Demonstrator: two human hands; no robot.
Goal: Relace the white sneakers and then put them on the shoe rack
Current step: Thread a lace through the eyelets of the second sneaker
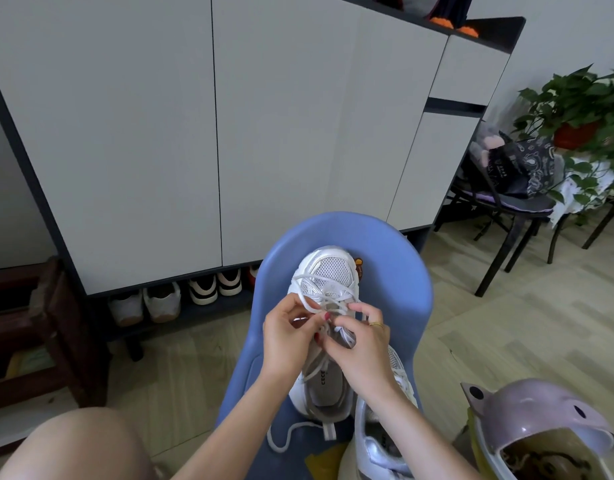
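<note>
**Hands pinch the lace over the sneaker's middle eyelets**

Left hand (287, 332) curls round a white lace (310, 304), thumb and fingertips pinching it above the tongue. Beside it, nearly touching, the right hand (362, 336) pinches lace too; exactly which strand is hidden behind its fingers. Under both lies the white sneaker (328, 282), toe pointing away, on a blue chair (395, 271); its midsection is covered by the hands. To the right, the second sneaker (378, 441) is mostly hidden by the right forearm and cut off by the bottom edge.
</note>
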